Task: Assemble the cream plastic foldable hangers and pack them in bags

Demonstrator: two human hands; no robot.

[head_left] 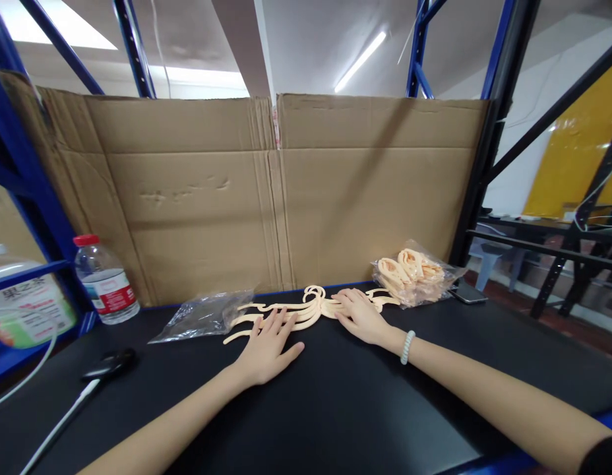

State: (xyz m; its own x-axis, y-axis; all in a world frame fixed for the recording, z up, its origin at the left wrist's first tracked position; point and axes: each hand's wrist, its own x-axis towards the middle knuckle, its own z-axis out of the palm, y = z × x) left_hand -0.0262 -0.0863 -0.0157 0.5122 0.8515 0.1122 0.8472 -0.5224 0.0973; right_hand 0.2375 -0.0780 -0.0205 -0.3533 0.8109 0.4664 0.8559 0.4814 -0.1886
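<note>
I see the cream figure with long curling strands [320, 305] lying flat on the smooth black table [336, 409]. On the figure's left strands I have the left hand [267, 349] palm down, its grip spread; over the figure's right side the right hand [364, 318] lies with fingers extended, thumb apart. Left of the figure I see a crumpled clear plastic bag [200, 316]; right of it, a clear packet of coiled cream strips [412, 274]; behind it, tall brown cardboard panels [370, 191]
</note>
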